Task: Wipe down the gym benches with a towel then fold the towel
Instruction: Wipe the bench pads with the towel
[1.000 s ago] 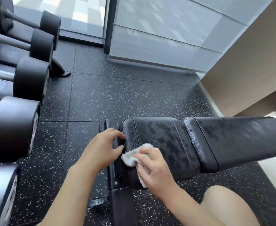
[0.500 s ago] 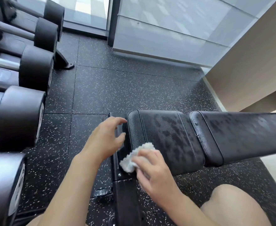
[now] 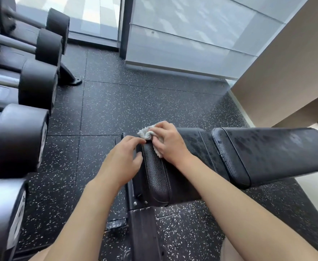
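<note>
A black padded gym bench [image 3: 267, 153] lies across the middle, its seat pad [image 3: 157, 172] on the left and its long back pad on the right, both mottled with damp marks. My right hand [image 3: 168, 143] presses a small white towel [image 3: 145, 133] onto the far left corner of the seat pad, fingers closed on it. My left hand [image 3: 123, 161] rests on the metal frame at the seat pad's left end, fingers slightly spread, holding nothing.
A rack of black dumbbells [image 3: 22, 132] lines the left side. Speckled black rubber floor [image 3: 135, 102] stretches ahead to a glass wall [image 3: 192, 34]. A beige wall [image 3: 286, 72] stands at the right. The bench's base bar [image 3: 145, 234] runs toward me.
My right hand has slid the towel from the near edge of the seat pad to its far left corner. My left hand stays on the frame. The view has tilted downward.
</note>
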`<state>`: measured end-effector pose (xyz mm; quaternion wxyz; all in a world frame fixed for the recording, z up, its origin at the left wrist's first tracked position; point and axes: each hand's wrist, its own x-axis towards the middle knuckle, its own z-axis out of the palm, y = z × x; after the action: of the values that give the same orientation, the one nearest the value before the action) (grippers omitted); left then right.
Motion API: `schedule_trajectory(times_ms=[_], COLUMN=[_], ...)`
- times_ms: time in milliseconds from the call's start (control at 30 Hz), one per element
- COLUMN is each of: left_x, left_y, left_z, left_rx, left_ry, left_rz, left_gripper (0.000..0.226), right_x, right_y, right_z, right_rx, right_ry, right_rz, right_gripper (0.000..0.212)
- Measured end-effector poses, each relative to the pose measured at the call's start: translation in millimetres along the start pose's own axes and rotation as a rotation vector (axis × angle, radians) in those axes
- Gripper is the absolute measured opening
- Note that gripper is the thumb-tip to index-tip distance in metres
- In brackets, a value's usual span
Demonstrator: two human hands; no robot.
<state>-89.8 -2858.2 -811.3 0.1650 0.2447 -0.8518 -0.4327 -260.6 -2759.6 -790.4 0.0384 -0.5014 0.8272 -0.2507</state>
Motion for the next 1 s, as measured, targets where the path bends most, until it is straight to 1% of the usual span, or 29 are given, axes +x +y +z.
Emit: schedule_trajectory(times_ms=[67,133,200,300,367,467,600,667,733,800,867,1000], left_x=[-1,-1,0,3,6,8,10,11,11,11,10,11], left_y=[0,0,0,3,5,5,3,1,-1,-3,-3,-3], left_z=[-1,-1,0,6,12,19,21,21,22,22,21,19], left_rx=[0.001,0.009,0.009,-0.007,0.006,0.036,0.059,0.069,0.067,0.057,0.046,0.023], left_ry=[0.001,0.009,0.014,0.006,-0.008,-0.018,-0.022,-0.017,-0.018,-0.017,-0.016,-0.011], left_rz=[0.005,0.007,0.018,0.094,0.127,0.127,0.126,0.137,0.140,0.137,0.127,0.124], left_gripper=[0.039,0.034,0.029,0.030,0.030,0.029,0.027,0.026,0.026,0.025,0.024,0.024], right_x=[-3,-30,-76,-144,-161,-131,-34,9,34,37,19,-74], right_y=[-3,-6,-12,-20,-15,3,36,42,41,38,35,5], right_z=[-1,-4,-10,-25,-31,-29,-20,-15,-9,-7,-10,-14], right_rx=[0.007,0.015,0.041,0.069,0.071,0.064,0.014,-0.013,-0.036,-0.031,-0.012,0.052], right_ry=[0.028,0.050,0.038,-0.006,-0.031,-0.028,0.054,0.044,0.007,0.006,0.040,0.088], right_rz=[0.012,0.005,-0.007,-0.023,-0.026,-0.015,0.120,0.181,0.197,0.190,0.158,0.068], right_gripper=[0.024,0.023,0.024,0.027,0.028,0.025,0.030,0.031,0.034,0.028,0.025,0.026])
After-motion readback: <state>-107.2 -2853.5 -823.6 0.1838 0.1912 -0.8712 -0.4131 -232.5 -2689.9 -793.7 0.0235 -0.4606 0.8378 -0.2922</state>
